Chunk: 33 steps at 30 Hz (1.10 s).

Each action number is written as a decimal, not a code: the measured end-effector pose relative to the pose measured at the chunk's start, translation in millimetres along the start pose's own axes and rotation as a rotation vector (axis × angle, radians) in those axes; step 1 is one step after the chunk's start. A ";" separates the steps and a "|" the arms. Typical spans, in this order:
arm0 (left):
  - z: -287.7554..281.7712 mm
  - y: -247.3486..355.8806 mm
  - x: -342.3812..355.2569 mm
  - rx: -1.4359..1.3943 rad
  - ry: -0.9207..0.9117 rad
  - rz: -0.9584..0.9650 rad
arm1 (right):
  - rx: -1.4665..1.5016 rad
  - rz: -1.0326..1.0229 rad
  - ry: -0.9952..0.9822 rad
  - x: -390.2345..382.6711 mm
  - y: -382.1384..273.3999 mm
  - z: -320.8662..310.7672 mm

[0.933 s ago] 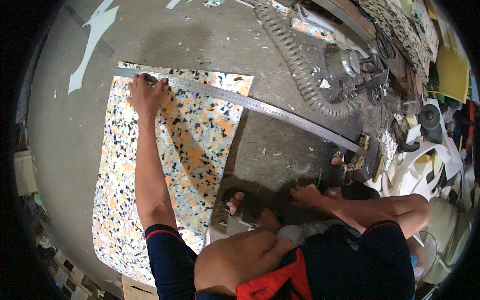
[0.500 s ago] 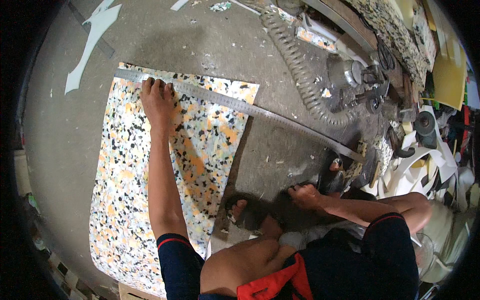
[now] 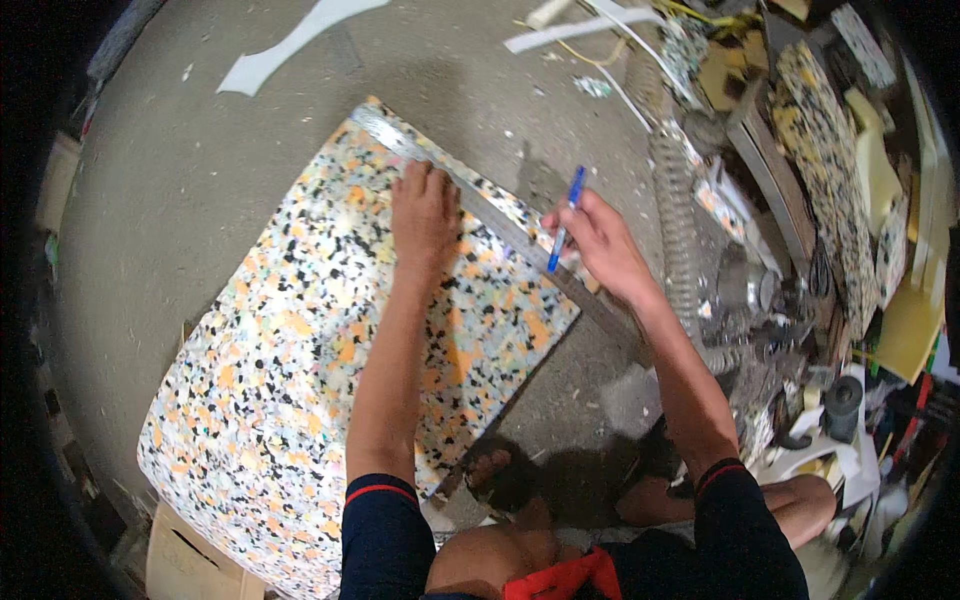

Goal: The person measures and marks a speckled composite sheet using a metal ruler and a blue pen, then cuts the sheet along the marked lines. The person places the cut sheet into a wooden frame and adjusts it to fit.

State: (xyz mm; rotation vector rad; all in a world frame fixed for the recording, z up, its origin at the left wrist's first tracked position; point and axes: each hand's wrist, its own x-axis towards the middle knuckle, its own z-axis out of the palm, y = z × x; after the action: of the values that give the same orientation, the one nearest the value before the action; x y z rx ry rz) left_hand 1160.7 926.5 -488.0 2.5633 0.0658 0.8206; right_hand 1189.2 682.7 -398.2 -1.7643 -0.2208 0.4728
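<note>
A large rebonded foam sheet [image 3: 265, 340], speckled white, orange and black, lies on the floor in front of me. Along its far edge runs a long metal ruler [image 3: 490, 213], its right end reaching past the sheet. With fingers laid down on the sheet, my left hand [image 3: 427, 218] presses at the ruler's near edge, toward its left end. My right hand [image 3: 605, 245] pinches a blue pen [image 3: 567, 220] over the right part of the ruler, tip pointing down. I cannot tell whether the tip touches the surface.
A coiled clear hose [image 3: 675, 220] and a metal power tool [image 3: 750, 290] lie to the right. Foam offcuts [image 3: 820, 190] and scraps pile up beyond. A white curved strip [image 3: 290, 45] rests at the far left, a cardboard piece [image 3: 190, 560] at lower left. My feet are near the sheet's right edge.
My right hand has come up from beside my foot to the ruler, now holding a blue pen. The sheet and ruler appear turned clockwise as the view shifted; my left hand stays on them.
</note>
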 end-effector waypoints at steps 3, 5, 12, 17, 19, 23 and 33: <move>-1.5 -6.6 -6.9 0.046 -0.110 -0.092 | -0.031 0.202 -0.142 61.9 -0.4 25.9; -2.9 -8.8 -12.5 0.073 -0.146 -0.127 | -0.348 0.081 -0.208 81.7 -0.4 39.4; -11.6 -15.6 -20.4 0.052 -0.158 -0.147 | -0.462 0.083 -0.589 114.0 -14.4 58.4; -7.8 -19.0 -25.7 0.107 -0.149 -0.101 | -0.109 0.355 -0.386 122.9 -36.7 48.5; -2.7 -20.7 -26.6 0.133 -0.150 -0.107 | 0.096 0.405 -0.326 128.5 -31.9 45.7; 4.3 -18.2 -21.3 0.147 -0.140 -0.089 | 0.021 0.251 -0.142 132.3 -26.7 83.7; 1.8 -20.7 -21.2 0.033 -0.094 -0.110 | -0.215 0.213 -0.349 161.2 -36.2 96.6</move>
State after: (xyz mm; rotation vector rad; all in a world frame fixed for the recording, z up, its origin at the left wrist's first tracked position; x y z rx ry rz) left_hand 1146.1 940.7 -509.5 2.5990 0.1909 0.6619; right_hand 1296.4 840.6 -412.5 -1.9162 -0.3403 0.9427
